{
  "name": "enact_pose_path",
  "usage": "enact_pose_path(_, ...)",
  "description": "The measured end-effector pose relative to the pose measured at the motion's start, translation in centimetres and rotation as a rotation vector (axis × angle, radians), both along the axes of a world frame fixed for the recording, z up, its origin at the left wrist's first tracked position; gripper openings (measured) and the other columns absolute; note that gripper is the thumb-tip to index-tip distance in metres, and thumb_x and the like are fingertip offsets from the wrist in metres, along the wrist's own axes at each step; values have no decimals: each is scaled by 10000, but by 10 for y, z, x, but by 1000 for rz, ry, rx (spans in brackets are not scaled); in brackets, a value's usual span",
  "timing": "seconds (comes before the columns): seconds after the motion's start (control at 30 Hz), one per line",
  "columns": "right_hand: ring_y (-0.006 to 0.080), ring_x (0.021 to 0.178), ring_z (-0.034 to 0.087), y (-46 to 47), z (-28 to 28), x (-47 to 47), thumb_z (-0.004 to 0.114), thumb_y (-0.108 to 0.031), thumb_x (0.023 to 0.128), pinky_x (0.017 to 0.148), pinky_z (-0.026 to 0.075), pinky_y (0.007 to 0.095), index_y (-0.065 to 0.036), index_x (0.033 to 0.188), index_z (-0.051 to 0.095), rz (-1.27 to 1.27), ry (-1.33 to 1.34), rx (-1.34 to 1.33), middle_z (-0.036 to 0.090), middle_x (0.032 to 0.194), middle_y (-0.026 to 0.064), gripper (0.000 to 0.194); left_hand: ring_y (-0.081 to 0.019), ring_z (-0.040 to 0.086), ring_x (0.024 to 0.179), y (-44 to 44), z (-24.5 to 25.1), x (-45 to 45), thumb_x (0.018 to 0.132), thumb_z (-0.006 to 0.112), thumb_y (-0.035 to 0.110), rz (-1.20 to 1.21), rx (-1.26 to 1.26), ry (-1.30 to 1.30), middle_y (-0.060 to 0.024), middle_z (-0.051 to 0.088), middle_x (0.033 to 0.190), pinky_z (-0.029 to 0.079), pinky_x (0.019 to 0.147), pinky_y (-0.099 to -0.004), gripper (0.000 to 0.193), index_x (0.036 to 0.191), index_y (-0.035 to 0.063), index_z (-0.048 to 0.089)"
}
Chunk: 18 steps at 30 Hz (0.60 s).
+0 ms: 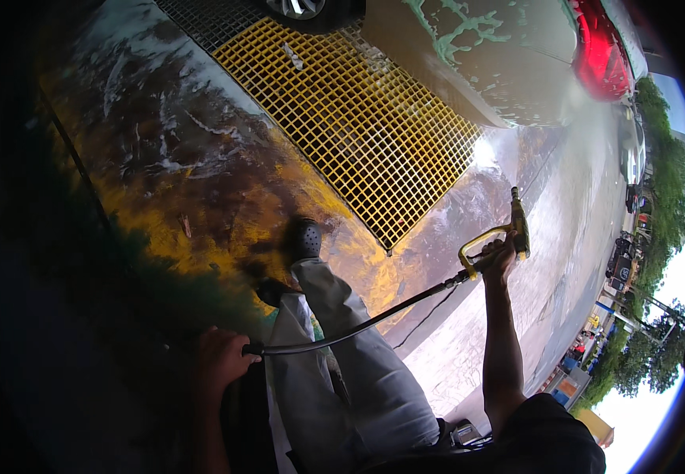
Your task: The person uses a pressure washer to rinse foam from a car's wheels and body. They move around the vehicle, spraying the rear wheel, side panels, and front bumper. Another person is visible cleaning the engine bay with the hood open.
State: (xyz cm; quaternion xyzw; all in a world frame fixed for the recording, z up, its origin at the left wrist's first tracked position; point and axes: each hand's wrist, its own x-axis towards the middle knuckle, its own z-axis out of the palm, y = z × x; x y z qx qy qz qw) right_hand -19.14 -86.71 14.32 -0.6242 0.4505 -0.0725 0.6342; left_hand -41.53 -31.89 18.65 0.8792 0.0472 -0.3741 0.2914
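Note:
My right hand (499, 258) is wrapped around the grip of a yellow pressure-washer gun (520, 228). Its nozzle points toward the rear of a light-coloured car (490, 65), where mist hangs below the red tail light (603, 53). Greenish-white foam (466, 29) runs in streaks down the bodywork. From the gun's rear fitting a black hose (366, 326) sags across in front of my legs. My left hand (224, 355), lower and in shadow, grips the hose at a thicker black sleeve.
A yellow floor grating (360, 124) lies beneath the car, beside a wheel (301, 9). The worn, stained floor (200, 195) carries white suds and looks wet. My dark perforated clog (308, 238) stands near the grating's corner. Sunlit pavement, parked vehicles (622, 263) and trees stretch off to the right.

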Motion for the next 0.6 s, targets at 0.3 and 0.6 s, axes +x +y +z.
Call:
enact_pose_path(0.3,117,510,464,150,32,83,432,-424,1044,560,411,263,-81,731,545,951,-363,-534,480,571,8,477,-298,648,744,13,33,-10,635,901,312,-110,59,15,-124,662,705,422,978,-482,374,819,47,711)
enact_pose_path(0.6,102,502,456,133,56,76,454,-504,1020,492,359,262,-147,631,492,483,-23,-99,472,565,-15,529,-300,647,758,14,80,11,668,858,378,-121,107,241,-102,673,737,455,911,-427,355,797,88,699)
